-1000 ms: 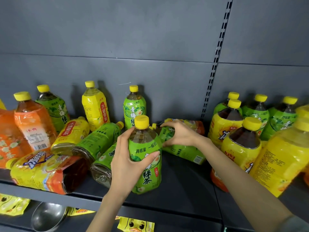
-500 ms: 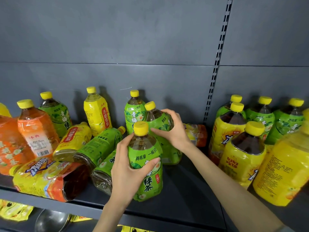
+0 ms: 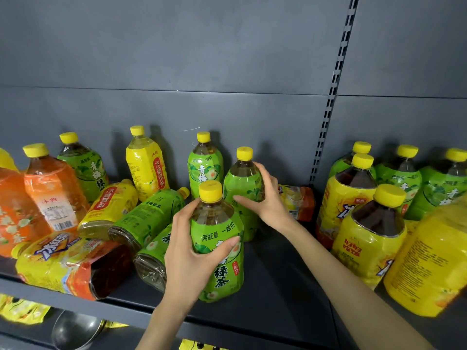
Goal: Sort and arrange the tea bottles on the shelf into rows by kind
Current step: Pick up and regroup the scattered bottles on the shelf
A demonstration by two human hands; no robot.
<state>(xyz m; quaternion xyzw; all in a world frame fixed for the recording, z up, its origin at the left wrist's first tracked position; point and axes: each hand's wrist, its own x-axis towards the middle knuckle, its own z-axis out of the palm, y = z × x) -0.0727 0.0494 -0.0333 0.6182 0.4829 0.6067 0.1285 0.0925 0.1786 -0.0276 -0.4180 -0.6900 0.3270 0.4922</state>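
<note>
Two hands work the dark grey metal shelf (image 3: 278, 279). The left hand (image 3: 192, 253) wraps the front green-labelled, yellow-capped plastic tea bottle (image 3: 223, 274), upright near the shelf edge; the right hand (image 3: 270, 198) clasps a matching rear bottle (image 3: 241, 181) just behind. Both look full, so probably heavy, with slick film labels; the shoulder below the neck seems the surest hold.

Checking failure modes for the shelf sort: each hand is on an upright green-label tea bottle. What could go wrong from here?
1. The left hand grips the front green-label plastic tea bottle right beside a green-label bottle lying on its side; a nudge could roll it toward the shelf edge.
2. The right hand holds the second green-label bottle high, near its shoulder; it may tip against the fallen yellow-and-orange bottle behind it.
</note>
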